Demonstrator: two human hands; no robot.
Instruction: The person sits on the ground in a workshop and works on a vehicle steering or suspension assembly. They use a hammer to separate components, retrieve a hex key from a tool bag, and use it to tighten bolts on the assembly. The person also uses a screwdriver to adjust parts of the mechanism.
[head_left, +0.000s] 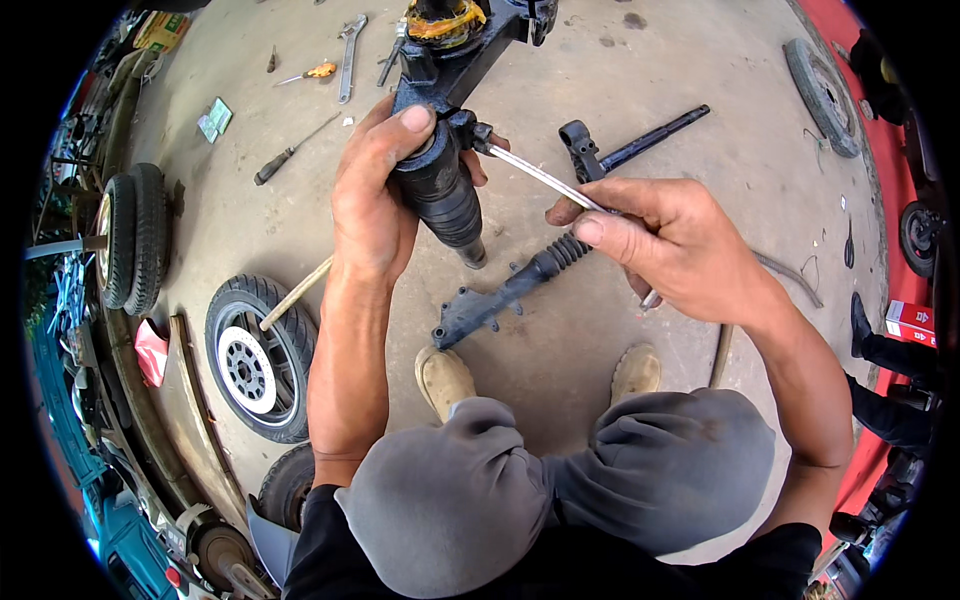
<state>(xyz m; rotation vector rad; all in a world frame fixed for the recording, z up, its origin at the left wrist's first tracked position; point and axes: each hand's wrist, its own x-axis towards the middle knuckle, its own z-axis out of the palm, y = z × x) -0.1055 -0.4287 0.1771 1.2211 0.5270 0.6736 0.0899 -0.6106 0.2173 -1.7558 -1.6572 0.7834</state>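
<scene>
My left hand [375, 195] is wrapped round a black motorcycle fork clamp [440, 85], its thumb on top and fingertips showing behind. A black ribbed rubber boot [443, 205] hangs below the clamp. My right hand [665, 240] pinches a slim silver wrench [540, 175] between thumb and fingers. The wrench's far end meets a bolt on the side of the clamp; its other end shows below my palm. Beneath my hands a separate black fork leg [500, 300] with a ribbed boot lies on the concrete. Beyond my right hand lies a dark tube with a clamp bracket [583, 148].
A wheel with a brake disc [250, 365] lies at left, near stacked tyres [147, 240]. An adjustable wrench [350, 60], an orange-handled screwdriver [318, 71] and a dark-handled screwdriver [275, 165] lie on the floor. Another tyre [823, 98] is far right; a person's dark-clothed legs [890, 355] show there.
</scene>
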